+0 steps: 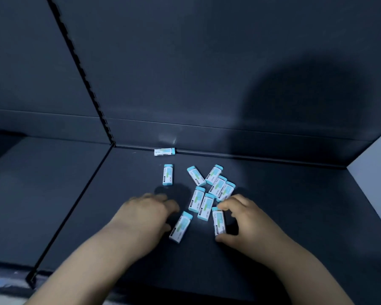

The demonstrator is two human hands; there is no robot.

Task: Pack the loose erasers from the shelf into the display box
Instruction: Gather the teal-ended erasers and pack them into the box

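Several loose erasers, white with teal ends, lie scattered on the dark shelf [284,205]. One eraser [164,151] rests against the back wall and another [167,174] lies alone to the left of the cluster [209,190]. My right hand [246,219] pinches an eraser [219,222] by its two ends between fingertips and thumb. My left hand [147,214] is blurred, palm down with relaxed fingers, just left of another eraser [180,226] and holding nothing. No display box is in view.
A black slotted upright [84,78] divides the back panel, and a seam runs from its foot toward the shelf's front edge [59,269]. A pale side wall [374,172] closes the shelf on the right. My shadow falls on the back panel.
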